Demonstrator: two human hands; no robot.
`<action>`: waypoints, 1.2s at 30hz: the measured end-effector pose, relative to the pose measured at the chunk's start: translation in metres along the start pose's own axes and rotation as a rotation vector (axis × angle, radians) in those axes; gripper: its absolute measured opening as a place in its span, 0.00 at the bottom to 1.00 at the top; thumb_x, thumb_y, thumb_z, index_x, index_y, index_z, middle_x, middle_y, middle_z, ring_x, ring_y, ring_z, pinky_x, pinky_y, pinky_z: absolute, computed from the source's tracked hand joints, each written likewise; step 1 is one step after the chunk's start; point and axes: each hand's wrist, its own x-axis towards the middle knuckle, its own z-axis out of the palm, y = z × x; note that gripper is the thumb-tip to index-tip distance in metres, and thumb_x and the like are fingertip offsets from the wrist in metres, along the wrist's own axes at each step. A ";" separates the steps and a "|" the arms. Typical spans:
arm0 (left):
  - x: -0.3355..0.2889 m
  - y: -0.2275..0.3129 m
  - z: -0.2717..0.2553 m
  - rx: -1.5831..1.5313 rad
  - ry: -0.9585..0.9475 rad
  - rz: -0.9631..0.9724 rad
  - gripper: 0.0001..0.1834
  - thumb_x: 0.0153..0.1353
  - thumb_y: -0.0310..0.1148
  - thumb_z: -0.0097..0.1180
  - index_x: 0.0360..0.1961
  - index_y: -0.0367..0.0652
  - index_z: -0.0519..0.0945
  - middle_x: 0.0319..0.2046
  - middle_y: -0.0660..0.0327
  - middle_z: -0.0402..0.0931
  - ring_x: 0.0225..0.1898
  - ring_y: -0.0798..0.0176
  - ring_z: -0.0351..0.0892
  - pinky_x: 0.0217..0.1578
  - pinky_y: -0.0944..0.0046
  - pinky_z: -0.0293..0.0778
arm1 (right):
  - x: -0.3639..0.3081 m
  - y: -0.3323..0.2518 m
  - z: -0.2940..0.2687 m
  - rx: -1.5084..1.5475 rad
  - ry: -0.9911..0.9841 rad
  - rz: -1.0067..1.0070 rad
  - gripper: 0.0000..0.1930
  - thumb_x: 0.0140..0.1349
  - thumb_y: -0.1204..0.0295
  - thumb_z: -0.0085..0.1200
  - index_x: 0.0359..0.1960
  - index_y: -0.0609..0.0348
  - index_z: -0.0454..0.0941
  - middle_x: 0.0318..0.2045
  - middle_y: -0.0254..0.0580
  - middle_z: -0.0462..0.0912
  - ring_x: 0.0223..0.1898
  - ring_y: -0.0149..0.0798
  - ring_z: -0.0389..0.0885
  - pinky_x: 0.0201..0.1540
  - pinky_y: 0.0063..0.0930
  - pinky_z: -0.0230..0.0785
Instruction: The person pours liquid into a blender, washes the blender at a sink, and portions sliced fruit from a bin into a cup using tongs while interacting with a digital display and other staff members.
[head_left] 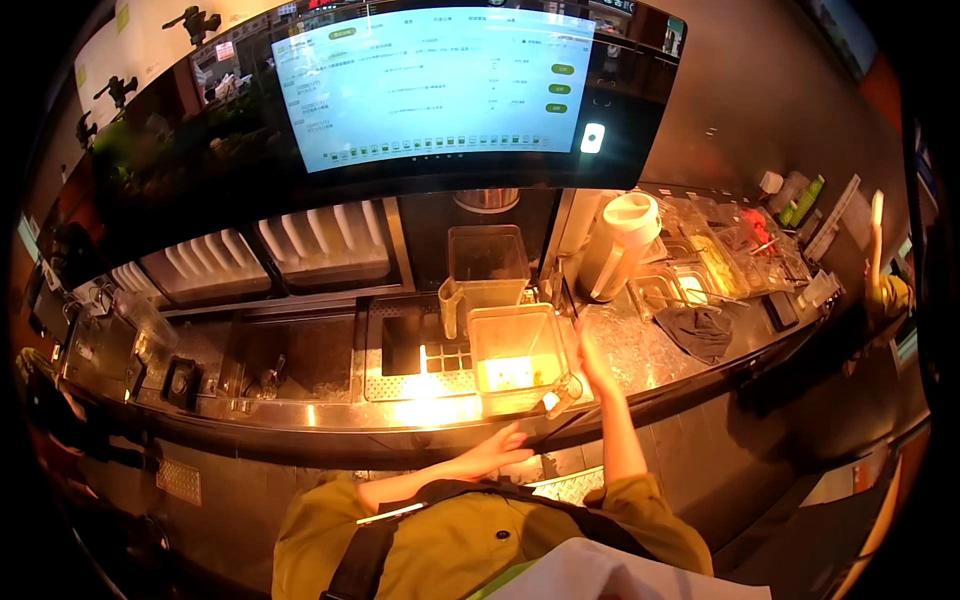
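A clear square jug (513, 322) stands at the counter's front edge, with yellowish bits at its bottom and its handle toward me. Just behind it is a second clear square jug (487, 262), whose handle points left. My right hand (594, 362) reaches past the front jug's right side, fingers stretched forward and holding nothing I can see. Whether it touches the jug I cannot tell. My left hand (492, 452) hovers low in front of the counter edge, palm inward, fingers extended with nothing in them.
A lit screen (430, 90) hangs above the counter. To the right stand a pale lidded pitcher (618, 245), small food tubs (690, 285) and a dark cloth (697, 332). A steel sink (290, 345) lies left, below racks of white containers (325, 240).
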 end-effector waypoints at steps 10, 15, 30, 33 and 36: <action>0.003 0.045 -0.022 -0.428 0.768 0.143 0.48 0.46 0.51 0.55 0.57 0.41 0.39 0.41 0.56 0.67 0.42 0.60 0.67 0.39 0.62 0.64 | -0.129 -0.081 0.099 0.335 -0.330 0.368 0.29 0.62 0.56 0.31 0.60 0.60 0.44 0.59 0.50 0.49 0.56 0.47 0.57 0.54 0.30 0.55; -0.044 0.030 -0.100 -0.256 0.713 0.244 0.10 0.49 0.36 0.46 0.25 0.40 0.68 0.15 0.63 0.65 0.15 0.66 0.66 0.18 0.70 0.62 | -0.127 -0.078 0.136 0.437 -0.799 0.315 0.23 0.62 0.65 0.36 0.57 0.61 0.52 0.51 0.44 0.66 0.47 0.39 0.70 0.45 0.26 0.63; -0.384 -0.007 -0.168 -0.661 1.383 0.448 0.31 0.47 0.37 0.41 0.55 0.40 0.57 0.21 0.61 0.69 0.24 0.66 0.68 0.32 0.68 0.65 | -0.046 -0.007 0.538 -0.543 -0.680 -0.770 0.09 0.47 0.69 0.49 0.29 0.60 0.70 0.28 0.48 0.72 0.31 0.46 0.73 0.31 0.35 0.65; -0.422 -0.022 -0.215 -0.597 1.612 0.428 0.32 0.49 0.39 0.42 0.56 0.39 0.56 0.20 0.63 0.68 0.26 0.67 0.69 0.34 0.68 0.64 | -0.041 0.047 0.674 -0.911 -0.715 -1.036 0.20 0.47 0.60 0.50 0.36 0.63 0.68 0.33 0.45 0.73 0.33 0.44 0.73 0.37 0.37 0.66; -0.465 -0.040 -0.263 -0.475 1.701 0.412 0.31 0.51 0.40 0.40 0.57 0.39 0.54 0.20 0.63 0.69 0.26 0.68 0.68 0.35 0.70 0.63 | -0.038 0.077 0.735 -1.367 -1.124 -0.578 0.14 0.50 0.63 0.47 0.33 0.60 0.74 0.31 0.46 0.78 0.36 0.43 0.77 0.36 0.35 0.68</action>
